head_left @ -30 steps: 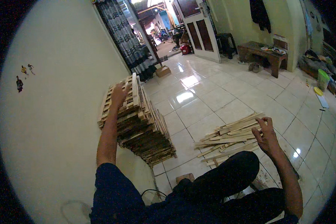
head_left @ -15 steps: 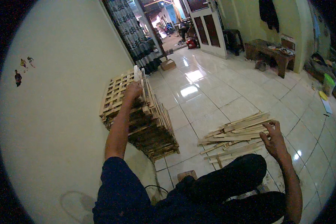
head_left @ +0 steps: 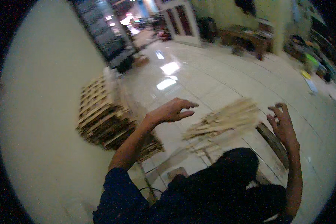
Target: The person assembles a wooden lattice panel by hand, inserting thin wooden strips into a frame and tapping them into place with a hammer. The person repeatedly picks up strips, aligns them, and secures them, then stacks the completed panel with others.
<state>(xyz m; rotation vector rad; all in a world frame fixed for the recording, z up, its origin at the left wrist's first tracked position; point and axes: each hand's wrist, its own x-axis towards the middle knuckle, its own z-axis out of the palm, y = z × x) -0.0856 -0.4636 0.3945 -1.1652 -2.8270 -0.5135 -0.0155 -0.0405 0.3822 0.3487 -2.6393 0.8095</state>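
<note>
A loose pile of pale wooden strips (head_left: 227, 119) lies on the tiled floor in front of my knees. My left hand (head_left: 173, 110) hangs over the floor between that pile and a tall stack of wooden lattice panels (head_left: 97, 104); its fingers are apart and hold nothing. The stack stands by the wall at the left, blurred by motion. Just right of the strips, my right hand (head_left: 282, 121) is raised with fingers spread and bent, nothing in them. Below it runs a dark curved wooden piece (head_left: 272, 143), partly hidden by my right arm and leg.
A plain wall (head_left: 41, 112) rises close on the left. At the far end are a curtain (head_left: 100, 33), a small box (head_left: 140, 60) and a white door (head_left: 181, 24). A wooden bench (head_left: 246, 37) stands at the back right, with clutter (head_left: 306, 56) beyond it.
My left hand has come off the lattice stack and moved right, toward the strips. My right hand has lifted slightly away from the pile. The whole view has shifted, and the curved wooden piece now shows.
</note>
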